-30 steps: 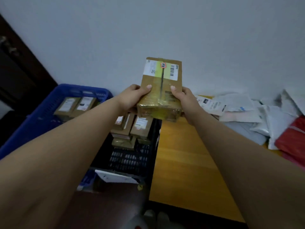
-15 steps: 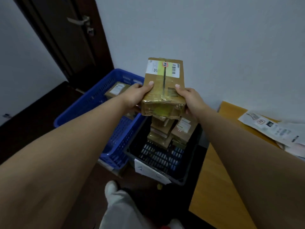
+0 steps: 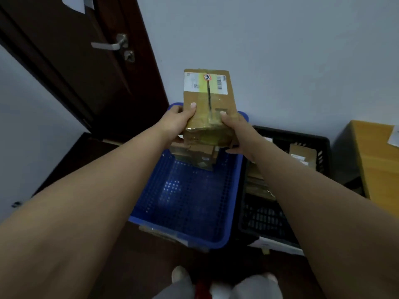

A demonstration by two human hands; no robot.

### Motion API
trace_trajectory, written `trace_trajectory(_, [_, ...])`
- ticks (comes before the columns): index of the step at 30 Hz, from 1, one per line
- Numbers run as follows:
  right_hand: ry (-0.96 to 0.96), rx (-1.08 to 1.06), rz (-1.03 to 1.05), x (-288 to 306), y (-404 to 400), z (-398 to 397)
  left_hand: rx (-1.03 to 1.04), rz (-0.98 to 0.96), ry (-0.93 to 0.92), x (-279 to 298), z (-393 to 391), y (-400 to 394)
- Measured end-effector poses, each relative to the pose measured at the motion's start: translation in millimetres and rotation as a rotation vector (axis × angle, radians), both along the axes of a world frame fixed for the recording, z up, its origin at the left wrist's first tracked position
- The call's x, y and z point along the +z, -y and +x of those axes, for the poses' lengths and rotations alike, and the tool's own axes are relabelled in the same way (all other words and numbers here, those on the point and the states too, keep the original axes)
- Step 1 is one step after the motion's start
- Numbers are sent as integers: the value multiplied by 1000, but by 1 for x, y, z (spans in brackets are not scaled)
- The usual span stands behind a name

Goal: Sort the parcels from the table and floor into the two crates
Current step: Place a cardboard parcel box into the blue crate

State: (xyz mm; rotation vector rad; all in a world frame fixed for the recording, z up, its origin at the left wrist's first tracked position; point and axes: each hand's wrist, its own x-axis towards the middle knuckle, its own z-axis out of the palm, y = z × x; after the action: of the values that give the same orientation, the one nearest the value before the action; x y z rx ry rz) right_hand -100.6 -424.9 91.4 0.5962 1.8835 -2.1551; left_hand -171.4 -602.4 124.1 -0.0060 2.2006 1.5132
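Note:
I hold a brown cardboard parcel point(image 3: 208, 108) with a white and yellow label near its top, tilted up, above the far end of the blue crate point(image 3: 187, 203). My left hand point(image 3: 176, 124) grips its left edge, thumb on the front. My right hand point(image 3: 236, 131) grips its right edge and underside. Under the parcel, more brown boxes point(image 3: 195, 154) lie at the far end of the blue crate. To the right stands the black crate point(image 3: 287, 214), also holding brown boxes point(image 3: 302, 153).
A dark wooden door point(image 3: 86, 67) with a metal handle stands at the left behind the crates. The wooden table's corner point(image 3: 377, 160) is at the right edge, a white parcel just showing on it. My feet point(image 3: 218, 285) are on the dark floor below.
My view and both hands have swung left with the parcel: from over the table's edge, past the black crate, to above the blue crate. The grip has not changed.

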Motion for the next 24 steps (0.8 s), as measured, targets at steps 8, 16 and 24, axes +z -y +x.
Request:
trace_trajectory(8, [241, -217, -171, -55, 25, -35, -55, -41, -62, -55, -44, 4])
trace_trajectory(16, [425, -249, -249, -111, 40, -44, -158, -79, 231, -123, -70, 17])
trace_trajectory(24, [809, -286, -312, -211, 74, 1, -557, -426, 567, -225, -55, 48])
